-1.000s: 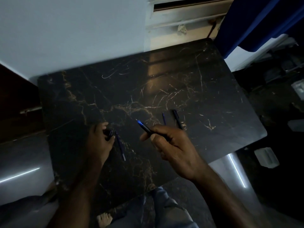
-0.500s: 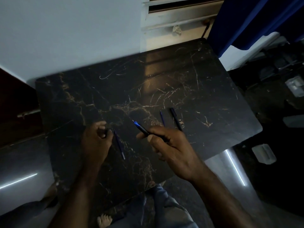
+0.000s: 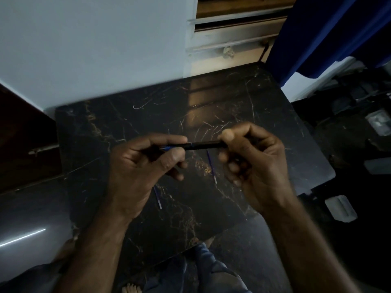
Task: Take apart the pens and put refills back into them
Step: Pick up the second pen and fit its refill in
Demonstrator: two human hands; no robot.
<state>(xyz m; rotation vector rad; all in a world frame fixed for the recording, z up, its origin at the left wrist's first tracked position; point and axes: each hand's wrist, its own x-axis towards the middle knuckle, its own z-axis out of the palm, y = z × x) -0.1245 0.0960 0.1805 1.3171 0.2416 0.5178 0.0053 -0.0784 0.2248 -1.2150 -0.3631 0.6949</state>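
Dim light falls on a black marble-patterned counter point(image 3: 275, 132) with gold and white veins, its far edge pushed against a pale wall point(image 3: 95, 49). Above the middle of the counter both hands hold one dark pen point(image 3: 201, 145) lying roughly level, left to right. The left hand point(image 3: 143, 166) is closed around the pen's left end, thumb on the near side and fingers curled over the top, with a glimpse of blue point(image 3: 168, 148) showing at the spot where the pen enters its grip. The right hand point(image 3: 254, 161) pinches the pen's right end between thumb and bent forefinger, the other fingers curled in below. Whether the pen is whole or already parting at the joint cannot be told in this light.

On the counter under the hands lie two thin refills. One blue refill point(image 3: 211, 166) lies between the hands, slanting toward the near edge with a pale tip at its near end. The second refill point(image 3: 158, 197) lies just beside the left wrist, nearer the near edge, partly hidden by the hand.

Beyond the far right corner of the counter hangs a blue curtain point(image 3: 338, 28), next to a louvred wooden window frame point(image 3: 232, 28). Past the near edge, denim-clad legs point(image 3: 211, 271) and bare toes point(image 3: 131, 289) show on a dark glossy floor point(image 3: 31, 218)
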